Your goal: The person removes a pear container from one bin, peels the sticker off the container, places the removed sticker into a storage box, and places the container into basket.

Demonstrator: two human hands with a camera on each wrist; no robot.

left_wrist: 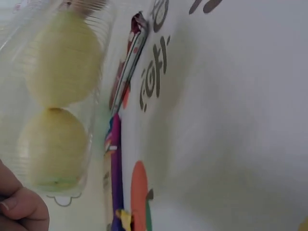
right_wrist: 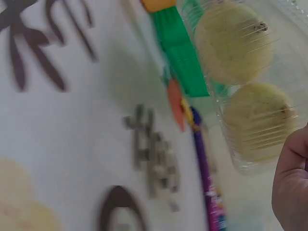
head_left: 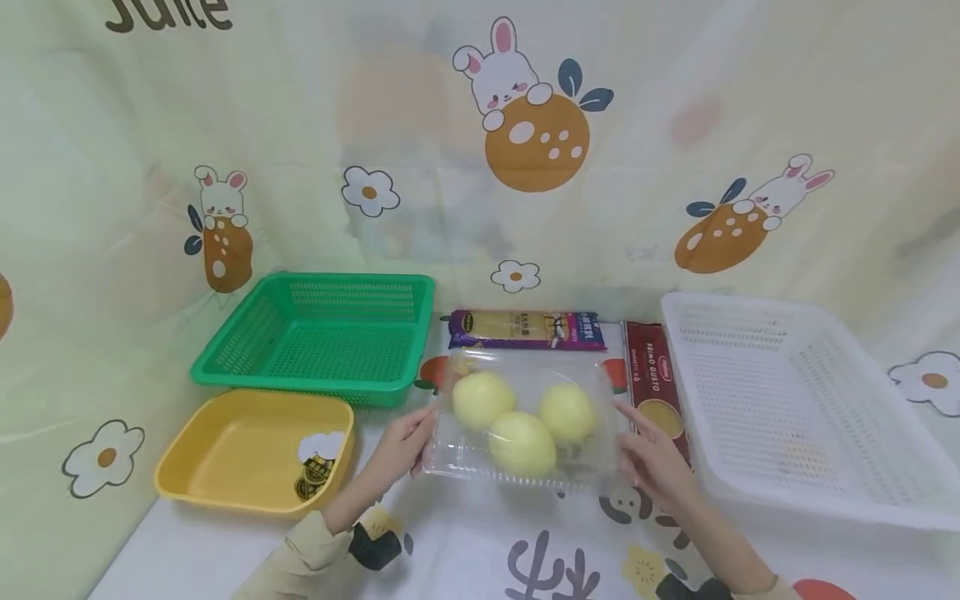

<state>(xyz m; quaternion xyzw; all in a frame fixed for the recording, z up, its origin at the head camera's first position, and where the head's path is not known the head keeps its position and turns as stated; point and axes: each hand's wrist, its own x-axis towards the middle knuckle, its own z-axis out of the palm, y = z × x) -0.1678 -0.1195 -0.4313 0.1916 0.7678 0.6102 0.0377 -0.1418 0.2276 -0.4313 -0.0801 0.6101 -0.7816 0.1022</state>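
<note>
A clear plastic clamshell box (head_left: 592, 467) holding three pale yellow-green round fruits (head_left: 522, 444) is raised above the tabletop. My left hand (head_left: 405, 442) grips its left end. At the opposite end, my right hand (head_left: 654, 454) holds the box between thumb and fingers. From the left wrist view, curled fingers (left_wrist: 24, 207) show beside the box's lower corner, with two fruits (left_wrist: 55, 149) behind the ribbed plastic. Part of the right hand (right_wrist: 293, 183) appears at the box edge in the right wrist view, where some fruit skin bears brown marks.
A green basket (head_left: 348, 386) stands at the back left, behind a yellow basin (head_left: 217, 502). On the right is a white basket (head_left: 750, 492). A purple pasta packet (head_left: 525, 330) lies against the back curtain, and a red spaghetti packet (head_left: 651, 367) lies beside the white basket.
</note>
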